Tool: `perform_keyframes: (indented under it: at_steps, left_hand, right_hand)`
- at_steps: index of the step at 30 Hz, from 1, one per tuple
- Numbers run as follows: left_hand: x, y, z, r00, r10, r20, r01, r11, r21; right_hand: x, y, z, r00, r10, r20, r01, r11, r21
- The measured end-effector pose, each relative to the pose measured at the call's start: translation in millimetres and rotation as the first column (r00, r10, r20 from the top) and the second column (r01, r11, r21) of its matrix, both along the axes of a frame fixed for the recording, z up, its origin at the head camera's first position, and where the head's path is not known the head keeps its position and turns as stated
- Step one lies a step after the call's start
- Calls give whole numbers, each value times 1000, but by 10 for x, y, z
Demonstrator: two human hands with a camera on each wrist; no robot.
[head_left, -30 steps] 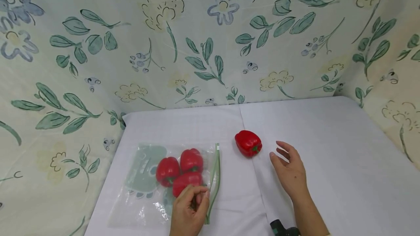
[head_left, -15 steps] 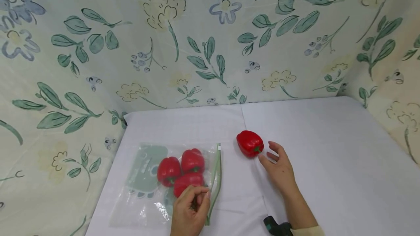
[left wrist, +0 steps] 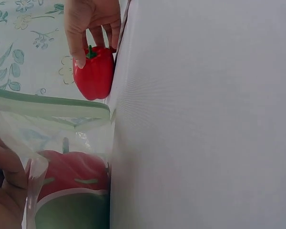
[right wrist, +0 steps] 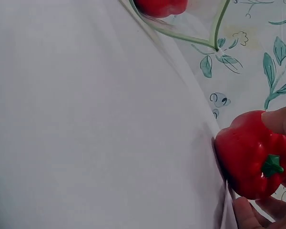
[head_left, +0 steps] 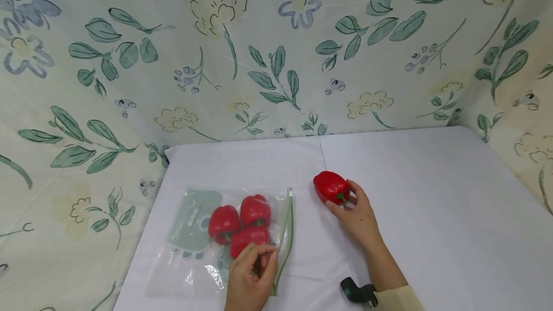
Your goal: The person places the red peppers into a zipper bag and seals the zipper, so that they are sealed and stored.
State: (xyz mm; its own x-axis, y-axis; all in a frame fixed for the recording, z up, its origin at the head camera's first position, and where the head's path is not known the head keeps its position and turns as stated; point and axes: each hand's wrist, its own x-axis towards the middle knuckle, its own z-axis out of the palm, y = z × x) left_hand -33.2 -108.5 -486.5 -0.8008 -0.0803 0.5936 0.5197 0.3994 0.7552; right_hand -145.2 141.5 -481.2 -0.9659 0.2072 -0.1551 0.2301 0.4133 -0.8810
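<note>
A red bell pepper [head_left: 330, 185] with a green stem lies on the white cloth, right of the bag. My right hand [head_left: 359, 220] grips it at the stem end, thumb on one side and fingers curled round the other. A clear zip bag [head_left: 173, 270] with a green-edged mouth lies to the left, several red bell peppers [head_left: 223, 224] inside. The front edge of its mouth is pinched by my left hand [head_left: 250, 280]. The left wrist view shows the bag's green rim [left wrist: 52, 100] standing apart from the pinched plastic [left wrist: 35, 176], with the mouth facing the loose pepper [left wrist: 94, 76].
The white cloth [head_left: 432, 215] covers the table, with a seam running front to back. Behind and at both sides hangs a flower-printed curtain [head_left: 302, 85]. A black wrist camera [head_left: 356, 292] sits at the right wrist.
My right hand has moved left to the loose pepper, and its thumb and fingers have closed round it. The left hand keeps its hold on the bag's edge.
</note>
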Motion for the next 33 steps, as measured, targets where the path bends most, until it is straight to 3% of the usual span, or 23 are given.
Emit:
perform_keyframes:
  at_steps: [11, 17, 25, 33]
  left_hand:
    - [5, 13, 44, 1000, 7, 10, -7, 1000, -10]
    - [5, 14, 54, 1000, -8, -5, 8, 1000, -1]
    - [9, 12, 5, 1000, 2, -21, -1, 1000, 6]
    - [2, 8, -2, 999, -23, -41, 24, 999, 23]
  right_hand:
    - [-30, 0, -65, 999, -36, 3, 36, 999, 34]
    - [24, 50, -67, 998, -61, 25, 61, 998, -1]
    - [163, 120, 35, 999, 1, 50, 1, 999, -41]
    - [334, 202, 140, 997, 68, 24, -68, 998, 1]
